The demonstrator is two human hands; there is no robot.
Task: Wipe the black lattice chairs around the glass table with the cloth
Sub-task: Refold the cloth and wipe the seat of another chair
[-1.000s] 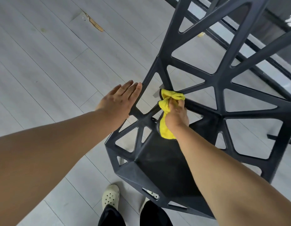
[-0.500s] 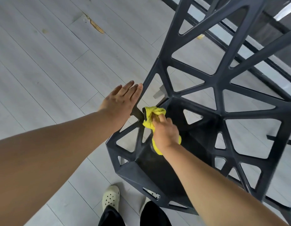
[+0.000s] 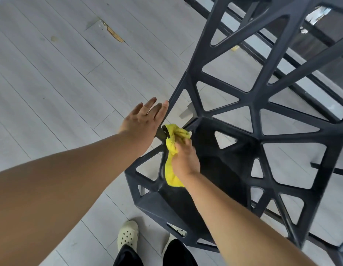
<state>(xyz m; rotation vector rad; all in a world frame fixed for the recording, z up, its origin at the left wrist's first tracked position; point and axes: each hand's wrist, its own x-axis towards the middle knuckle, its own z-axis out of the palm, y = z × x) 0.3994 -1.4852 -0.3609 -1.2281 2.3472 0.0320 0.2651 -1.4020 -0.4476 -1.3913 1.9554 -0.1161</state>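
Right hand (image 3: 185, 160) curled round the bunched yellow cloth (image 3: 172, 169), rubbing the left edge of the black lattice chair (image 3: 249, 104) seat, down from the backrest strut wiped a second ago. Left hand (image 3: 142, 123) flat, fingers straight, against the same left rim as before.

Item count: one black lattice chair (image 3: 214, 169), one yellow cloth (image 3: 171, 169). Two hands: left hand (image 3: 141, 123), right hand (image 3: 186, 158). Two cream perforated clogs (image 3: 128, 234).
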